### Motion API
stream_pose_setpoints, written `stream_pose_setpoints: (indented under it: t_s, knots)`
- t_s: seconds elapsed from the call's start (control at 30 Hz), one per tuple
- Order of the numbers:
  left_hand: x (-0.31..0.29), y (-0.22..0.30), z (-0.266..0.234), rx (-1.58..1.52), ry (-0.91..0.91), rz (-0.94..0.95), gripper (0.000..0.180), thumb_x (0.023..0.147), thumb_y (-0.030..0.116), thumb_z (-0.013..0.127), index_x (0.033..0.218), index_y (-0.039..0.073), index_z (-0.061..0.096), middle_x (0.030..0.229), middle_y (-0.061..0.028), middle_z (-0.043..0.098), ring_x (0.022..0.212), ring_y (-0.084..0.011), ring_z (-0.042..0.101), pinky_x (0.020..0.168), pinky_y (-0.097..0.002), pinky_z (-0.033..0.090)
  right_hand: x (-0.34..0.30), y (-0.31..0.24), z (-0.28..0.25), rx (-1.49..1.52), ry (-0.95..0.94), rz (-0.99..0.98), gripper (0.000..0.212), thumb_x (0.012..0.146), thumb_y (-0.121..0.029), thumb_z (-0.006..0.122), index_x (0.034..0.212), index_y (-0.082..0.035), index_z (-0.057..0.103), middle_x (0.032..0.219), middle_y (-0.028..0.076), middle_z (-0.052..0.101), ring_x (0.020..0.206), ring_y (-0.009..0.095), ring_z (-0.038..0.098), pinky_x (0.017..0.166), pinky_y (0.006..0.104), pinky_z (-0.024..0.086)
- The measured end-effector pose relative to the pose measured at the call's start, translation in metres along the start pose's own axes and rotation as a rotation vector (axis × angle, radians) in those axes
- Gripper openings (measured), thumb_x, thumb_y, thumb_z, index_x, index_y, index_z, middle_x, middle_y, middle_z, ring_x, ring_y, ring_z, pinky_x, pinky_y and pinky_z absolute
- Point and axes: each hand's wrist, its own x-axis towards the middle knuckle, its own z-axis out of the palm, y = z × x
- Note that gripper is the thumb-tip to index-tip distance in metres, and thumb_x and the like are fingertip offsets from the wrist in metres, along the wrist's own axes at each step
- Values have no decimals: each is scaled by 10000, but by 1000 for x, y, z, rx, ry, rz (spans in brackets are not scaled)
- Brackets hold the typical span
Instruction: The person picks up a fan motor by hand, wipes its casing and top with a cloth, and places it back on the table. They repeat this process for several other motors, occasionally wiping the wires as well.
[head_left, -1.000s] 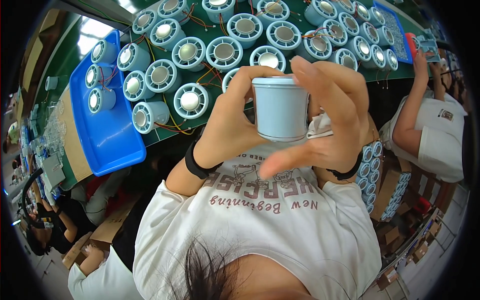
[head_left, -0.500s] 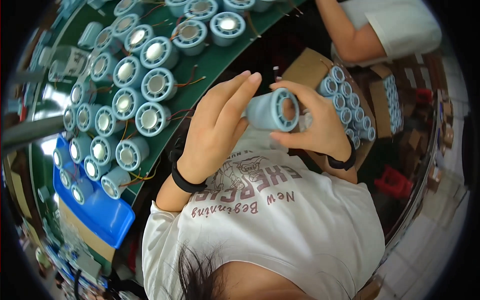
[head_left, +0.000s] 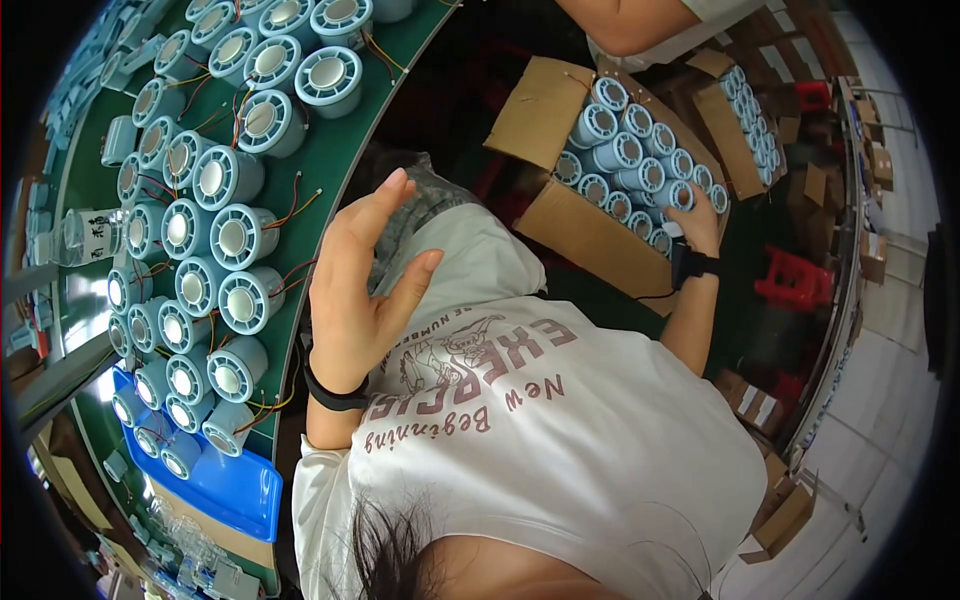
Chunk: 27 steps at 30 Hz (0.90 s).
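My left hand (head_left: 358,285) is raised beside the green table, fingers stretched and thumb apart, holding nothing. Off to the right, my right hand (head_left: 699,224) reaches into an open cardboard box (head_left: 590,235). Its fingers close round a light-blue plastic cylinder (head_left: 677,196) with a slotted ring at its end; part of the hand's grip is hidden. Several like cylinders (head_left: 618,152) lie packed in the box, their ring ends facing up. On the table, several light-blue round units (head_left: 240,236) with silvery centres and thin coloured wires stand in rows near my left hand.
A blue tray (head_left: 245,490) lies on the green table (head_left: 350,150) under some units. A clear plastic jar (head_left: 85,238) stands farther left. Beyond the box are a second filled carton (head_left: 725,130) and a red stool (head_left: 795,278). Another person's arm (head_left: 630,22) is at the top.
My right hand has carried the cylinder from in front of my chest rightward to the box. My left hand, formerly beside that cylinder, is now apart from it and further left. The view has shifted.
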Motion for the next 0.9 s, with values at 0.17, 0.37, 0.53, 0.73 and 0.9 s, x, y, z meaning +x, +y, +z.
stream_pose_setpoints:
  t_s: [0.17,0.37,0.53,0.73,0.9]
  knots:
    - [-2,-3,-5,15,15,13,538,758,12,737,1263,4,549,1153,-154,629,1034,-295,609,898,-352,473,0,-7,16,-170,-8,-51,679,672,-171,805,1260,34,535,1149,198,609,1044,284,589,885,343,464]
    - [-6,-6,-12,-12,1,-1,486,758,16,735,1218,16,581,1139,-145,630,1019,-296,611,892,-352,477,-10,-37,-11,-540,222,-133,655,681,-225,841,1237,6,583,1193,205,610,1062,286,590,893,349,461]
    - [-7,-1,-23,-26,-30,99,447,766,16,720,1195,30,596,1130,-133,625,1006,-296,607,874,-365,488,-46,-254,-34,-37,380,-581,484,768,-41,754,1228,-28,602,1175,127,631,941,172,600,837,277,461]
    - [-29,3,-44,-218,-22,106,385,793,32,704,1166,18,611,1135,-124,645,1004,-294,615,866,-357,497,-82,-446,-3,319,306,-1305,344,773,56,718,1100,-42,669,971,22,665,711,61,522,677,194,424]
    - [-54,5,-65,-258,48,60,347,815,38,692,1154,24,617,1101,-122,658,982,-281,622,840,-360,506,-83,-592,41,220,-274,-1149,463,754,-93,781,1194,-94,637,986,67,669,867,144,633,768,270,501]
